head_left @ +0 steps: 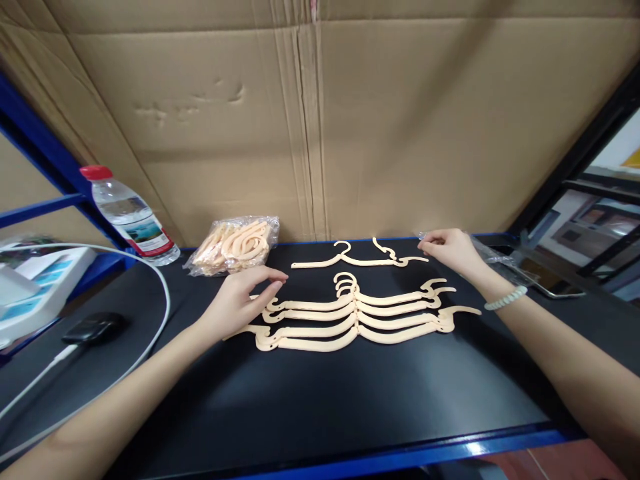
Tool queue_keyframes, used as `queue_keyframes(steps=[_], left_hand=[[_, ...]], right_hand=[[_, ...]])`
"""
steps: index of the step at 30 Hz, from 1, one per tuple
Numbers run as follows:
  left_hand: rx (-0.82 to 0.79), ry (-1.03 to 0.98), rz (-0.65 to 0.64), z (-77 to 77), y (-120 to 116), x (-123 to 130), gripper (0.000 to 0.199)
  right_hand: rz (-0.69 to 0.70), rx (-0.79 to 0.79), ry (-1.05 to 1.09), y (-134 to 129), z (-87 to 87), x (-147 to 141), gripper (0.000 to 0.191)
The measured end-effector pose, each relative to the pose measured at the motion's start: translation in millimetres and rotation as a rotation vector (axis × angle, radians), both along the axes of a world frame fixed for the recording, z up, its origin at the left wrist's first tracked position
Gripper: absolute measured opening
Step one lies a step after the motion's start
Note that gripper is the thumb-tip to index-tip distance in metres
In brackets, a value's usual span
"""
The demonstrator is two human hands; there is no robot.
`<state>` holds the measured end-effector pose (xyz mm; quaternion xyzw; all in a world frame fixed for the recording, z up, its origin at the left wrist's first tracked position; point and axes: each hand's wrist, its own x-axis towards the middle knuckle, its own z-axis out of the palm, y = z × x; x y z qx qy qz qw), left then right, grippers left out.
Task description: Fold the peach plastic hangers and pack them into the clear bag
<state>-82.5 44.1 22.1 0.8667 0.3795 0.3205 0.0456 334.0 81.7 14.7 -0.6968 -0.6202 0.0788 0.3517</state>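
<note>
Several cream-coloured plastic folding hangers [320,345] lie in a row on the black table, their hooks bunched in the middle. Behind them lies another hanger [367,262], unfolded, with a curved arm piece at its right end and none at its left. My left hand [245,303] hovers above the left ends of the row, thumb and fingers apart, holding nothing. Beside the right tip of the rear hanger, my right hand [453,250] has its fingers drawn together in a pinch. Whether anything is between those fingertips cannot be made out.
A clear bag of hanger parts [235,245] lies at the back left, near a water bottle [133,220]. A white cable [167,307], black plug [93,328] and power strip [45,287] occupy the left. Clear plastic wrap [493,253] lies behind my right wrist. Cardboard [200,133] walls the back.
</note>
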Motion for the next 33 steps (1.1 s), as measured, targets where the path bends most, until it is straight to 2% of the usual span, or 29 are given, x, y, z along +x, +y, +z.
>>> queue_keyframes(steps=[15,20,28,33], left_hand=[[0.05,0.05,-0.077,-6.5,-0.4,0.8,0.019],[0.056,0.072,-0.104,-9.5,-1.0,4.0,0.018],[0.097,0.08,-0.096,-6.1,-2.6,5.4,0.018],[0.129,0.083,-0.115,-4.5,-4.7,4.5,0.017]], right_hand=[[0.053,-0.022,-0.029,3.7,-0.9,-1.8,0.018],[0.1,-0.075,-0.047,19.6,-3.9,-9.6,0.02],[0.147,-0.19,-0.26,51.7,-6.1,-31.2,0.022],[0.145,-0.301,-0.332,62.0,-7.8,-41.4,0.022]])
